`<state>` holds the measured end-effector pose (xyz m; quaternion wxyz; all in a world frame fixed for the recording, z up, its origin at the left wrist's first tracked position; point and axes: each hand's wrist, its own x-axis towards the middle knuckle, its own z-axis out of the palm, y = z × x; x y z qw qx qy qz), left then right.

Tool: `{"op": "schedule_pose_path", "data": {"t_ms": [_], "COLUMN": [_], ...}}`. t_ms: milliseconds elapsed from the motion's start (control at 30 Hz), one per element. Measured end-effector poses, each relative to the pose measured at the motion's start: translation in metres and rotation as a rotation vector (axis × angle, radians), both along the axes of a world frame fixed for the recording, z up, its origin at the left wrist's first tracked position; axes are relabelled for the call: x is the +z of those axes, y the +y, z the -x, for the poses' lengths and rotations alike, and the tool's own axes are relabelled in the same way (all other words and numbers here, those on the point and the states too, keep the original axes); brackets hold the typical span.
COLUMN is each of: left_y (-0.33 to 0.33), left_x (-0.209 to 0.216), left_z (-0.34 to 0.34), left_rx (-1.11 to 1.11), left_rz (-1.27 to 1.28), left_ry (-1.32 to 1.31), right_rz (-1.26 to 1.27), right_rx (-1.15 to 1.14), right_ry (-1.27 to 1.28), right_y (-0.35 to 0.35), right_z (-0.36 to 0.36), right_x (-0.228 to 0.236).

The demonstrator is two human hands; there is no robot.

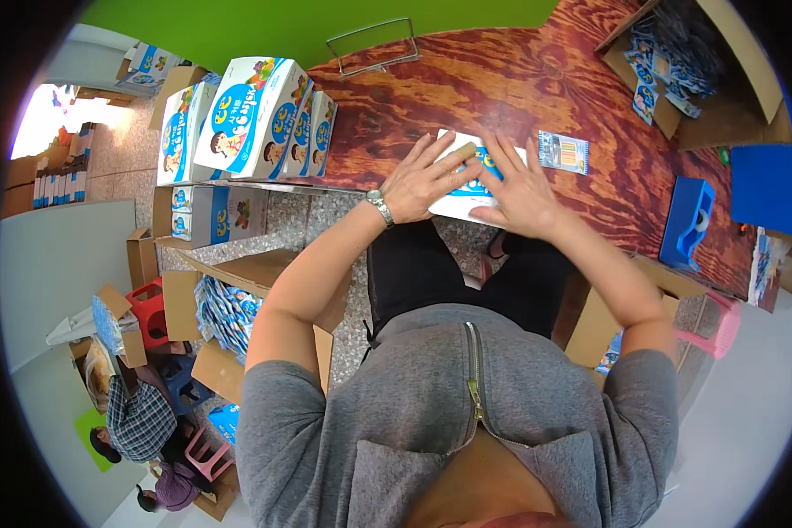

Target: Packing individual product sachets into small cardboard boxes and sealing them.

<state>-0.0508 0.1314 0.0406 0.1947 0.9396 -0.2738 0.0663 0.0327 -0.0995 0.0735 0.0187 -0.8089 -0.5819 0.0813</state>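
A flat white and blue box (457, 208) lies at the table's near edge, in front of my body. My left hand (418, 183), with a watch at its wrist, rests on the left part of the box with fingers spread. From the right, my right hand (521, 195) lies flat across its other side, fingers apart. Both hands press on its top without gripping anything, and they cover much of the blue print. Just right of my right hand is a small clear and blue packet (563, 153) on the tabletop.
Filled white and blue boxes (251, 119) stand at the table's left end. A carton of packets (678, 79) lies far right, near a blue tape dispenser (688, 222). An empty wire stand (374, 48) is at the back. Another packet carton (224, 308) sits lower left; two people work beyond.
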Motion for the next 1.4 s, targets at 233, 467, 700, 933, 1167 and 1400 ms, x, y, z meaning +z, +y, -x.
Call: {"op": "schedule_pose_path", "data": {"t_ms": [233,467,700,933,1167,1400], "left_y": [0.000,-0.014,-0.008,-0.001,-0.001,-0.004], "left_x": [0.020,-0.001,-0.001,0.000,0.010,0.002], "left_z": [0.004,0.007,0.002,0.003,-0.001,0.003], "left_rx": [-0.017,0.084,-0.004,-0.021,-0.047,-0.058], "left_rz": [-0.055,-0.044,-0.151,-0.084,-0.014,-0.015], "left_ry": [0.099,-0.116,-0.234,-0.170,-0.099,-0.086], "right_rz": [-0.172,-0.223,-0.242,-0.179,-0.159,-0.227], "right_rx": [-0.166,-0.192,-0.003,0.091,0.102,0.053], "right_ry": [0.046,-0.032,-0.036,0.136,0.185,0.039], "right_y": [-0.009,-0.001,-0.032,-0.038,-0.036,-0.038], "right_z": [0.011,0.023,0.006,-0.007,-0.012,0.005], "right_x": [-0.010,-0.019,-0.025,-0.006,0.002,-0.012]}}
